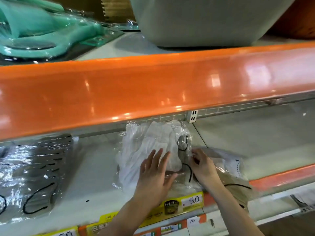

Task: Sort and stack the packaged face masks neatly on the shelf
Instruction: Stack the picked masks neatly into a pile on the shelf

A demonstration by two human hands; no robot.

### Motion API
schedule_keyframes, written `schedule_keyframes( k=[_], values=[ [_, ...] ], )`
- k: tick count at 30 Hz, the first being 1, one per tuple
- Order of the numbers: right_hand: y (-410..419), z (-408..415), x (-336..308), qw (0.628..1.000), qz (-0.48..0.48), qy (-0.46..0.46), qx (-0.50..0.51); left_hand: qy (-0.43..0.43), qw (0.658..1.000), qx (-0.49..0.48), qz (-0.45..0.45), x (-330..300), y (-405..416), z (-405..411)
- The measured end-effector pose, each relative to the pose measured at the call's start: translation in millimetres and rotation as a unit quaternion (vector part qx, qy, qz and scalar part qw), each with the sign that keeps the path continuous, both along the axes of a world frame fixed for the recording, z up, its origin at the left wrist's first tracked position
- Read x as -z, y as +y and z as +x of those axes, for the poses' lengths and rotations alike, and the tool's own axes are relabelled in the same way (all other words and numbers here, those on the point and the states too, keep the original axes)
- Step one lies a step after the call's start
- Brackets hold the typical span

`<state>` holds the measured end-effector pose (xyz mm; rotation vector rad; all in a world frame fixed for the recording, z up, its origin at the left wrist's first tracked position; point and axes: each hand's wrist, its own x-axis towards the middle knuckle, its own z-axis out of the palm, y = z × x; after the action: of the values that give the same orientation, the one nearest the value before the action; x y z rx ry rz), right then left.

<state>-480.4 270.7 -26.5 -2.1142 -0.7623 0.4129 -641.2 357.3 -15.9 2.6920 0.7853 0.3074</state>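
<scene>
So I'm at the pale grey metal shelf (95, 167) with the glossy orange front rail, squaring up a pile of white cloth face masks in crinkly clear plastic bags (150, 147) that sits mid-shelf, leaning back toward the rear wall. My left hand (156, 178) is flat on top of the pile, fingers straight and spread, just pressing it down so the slippery bags don't slide off each other while I fiddle with the side. My right hand (202, 165) is at the right edge of the pile, fingertips pinching a bit of the clear wrap, I think to tug it in line with the rest. Under that hand there's a greyish-tan mask in a clear bag with a thin black ear loop (189, 172) curling out, and further right a loose see-through packet (233, 169) hanging partly over the shelf lip, which looks like it needs sorting next. Off to the left, well apart from my pile, is a stack of grey masks in shiny plastic with black ear loops (37, 171), already fanned in a fairly tidy row, so I'd say colours are getting their own spots. The film is super reflective and wrinkly, the cloth inside soft and floppy, so nothing holds its shape unless you flatten it. Yellow price tags (185, 204) run along the front edge. Up on the shelf above there's teal stuff in plastic (39, 29) and a big grey tub (213, 23), not part of this.
</scene>
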Motion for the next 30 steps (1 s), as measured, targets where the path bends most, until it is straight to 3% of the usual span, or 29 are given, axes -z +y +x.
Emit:
schedule_keyframes(
  k=[13, 19, 22, 27, 30],
  values=[
    [12.2, 19.3, 3.1, 0.997, 0.051, -0.011, -0.063, 0.125, 0.991, 0.005, 0.04, 20.1, -6.8, 24.9],
    [18.4, 34.7, -3.7, 0.997, 0.062, 0.0, -0.044, 0.055, 0.998, 0.007, 0.01, 24.6, -9.7, 29.1],
    [19.2, 42.6, -8.6, 0.994, 0.098, 0.027, -0.038, 0.045, 0.999, 0.002, 0.018, 21.4, -13.8, 30.1],
    [17.0, 36.7, -21.2, 0.986, 0.162, -0.007, -0.03, 0.044, 0.999, -0.016, -0.017, 10.4, -20.6, 33.6],
    [10.9, 29.2, -19.6, 0.979, 0.204, 0.027, 0.001, 0.003, 1.0, -0.022, 0.012, 8.3, -24.6, 39.2]
  ],
)
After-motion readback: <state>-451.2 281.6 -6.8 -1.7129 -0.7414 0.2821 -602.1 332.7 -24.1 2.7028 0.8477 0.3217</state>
